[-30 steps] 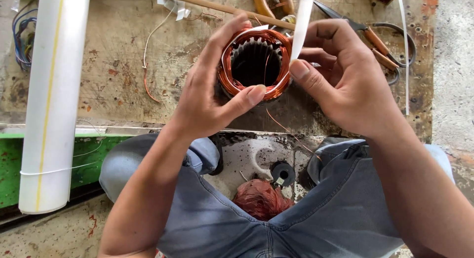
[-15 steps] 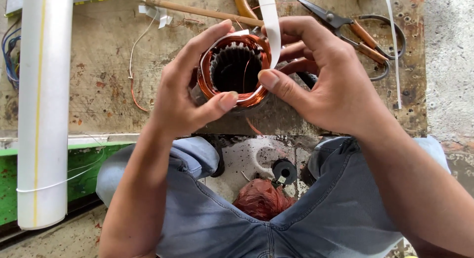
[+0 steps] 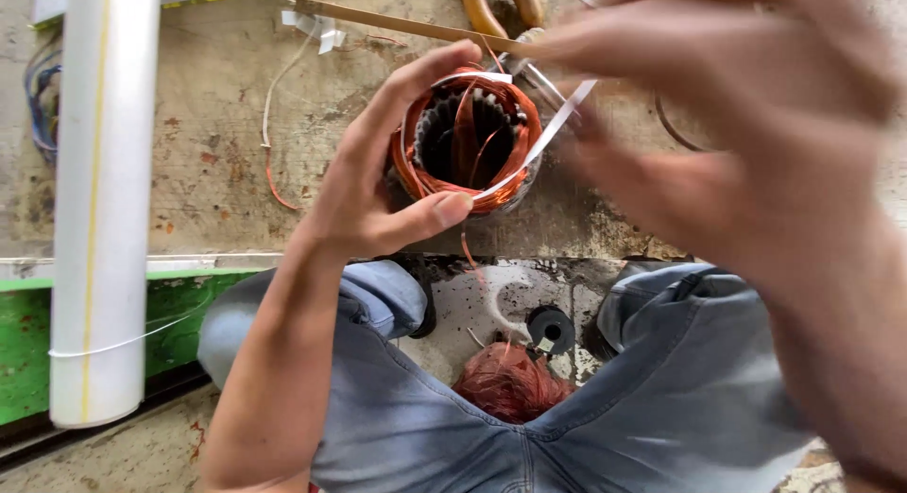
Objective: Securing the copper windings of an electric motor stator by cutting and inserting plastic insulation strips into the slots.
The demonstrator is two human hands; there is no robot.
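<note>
While left hand (image 3: 378, 191) grips stator (image 3: 468, 139), right hand (image 3: 718, 106) pinches strip (image 3: 548, 139).

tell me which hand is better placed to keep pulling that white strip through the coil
Right, probably. The right hand is raised beside the white strip at its upper end, though blurred. The left hand has its grip around the copper-wound stator, steadying it, so it isn't free.

The motor coil (image 3: 466, 139) is copper-orange around a dark core. The strip (image 3: 553, 134) and roll (image 3: 102, 200) are white; the desk (image 3: 217, 144) is stained brown.
</note>
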